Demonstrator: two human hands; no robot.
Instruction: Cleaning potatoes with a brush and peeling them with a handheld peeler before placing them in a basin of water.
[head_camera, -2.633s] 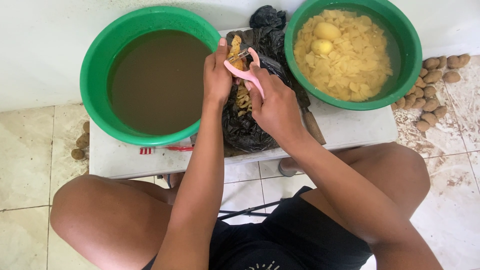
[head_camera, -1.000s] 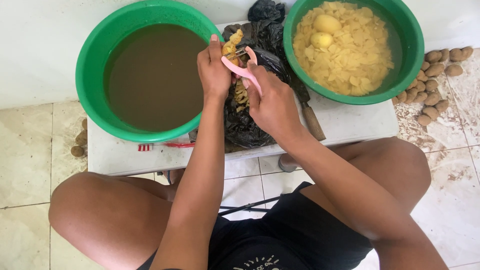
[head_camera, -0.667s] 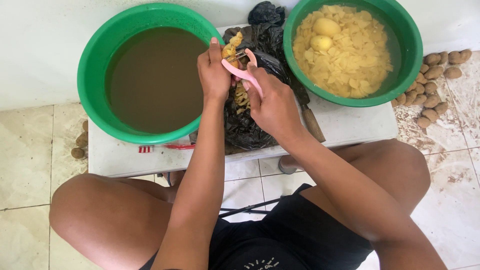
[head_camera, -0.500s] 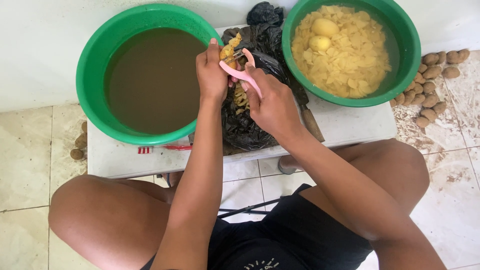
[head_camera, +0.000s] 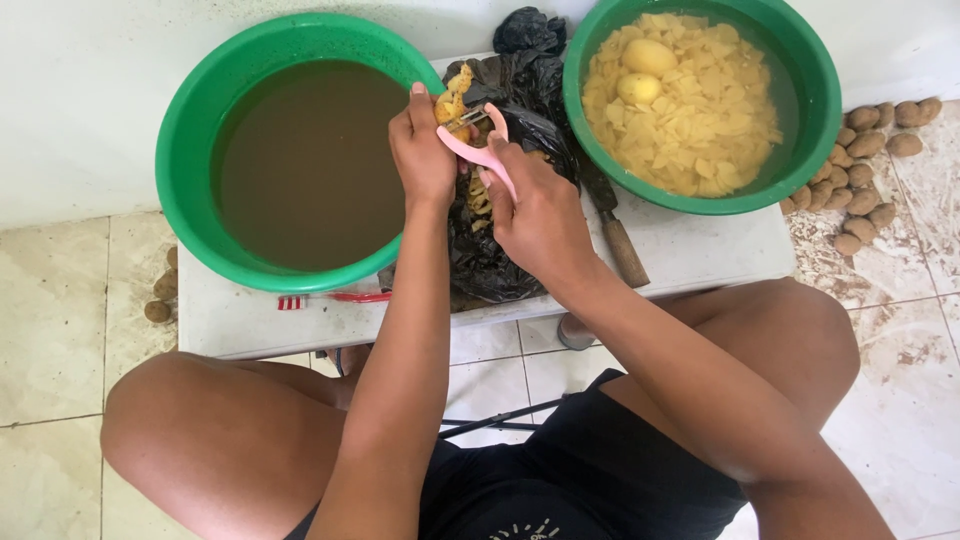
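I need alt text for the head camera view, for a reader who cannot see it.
The left hand holds a partly peeled potato while the right hand draws a pink plastic peeler over it, above a black plastic bag. Two round green plastic basins flank them: muddy water, yellow slices.

Glossy green plastic basin (head_camera: 190, 130); crinkled shiny black plastic bag (head_camera: 500, 260); smooth pink plastic peeler (head_camera: 480, 152).

Single head-worn view, steeply downward, close over the table (head_camera: 700, 250)
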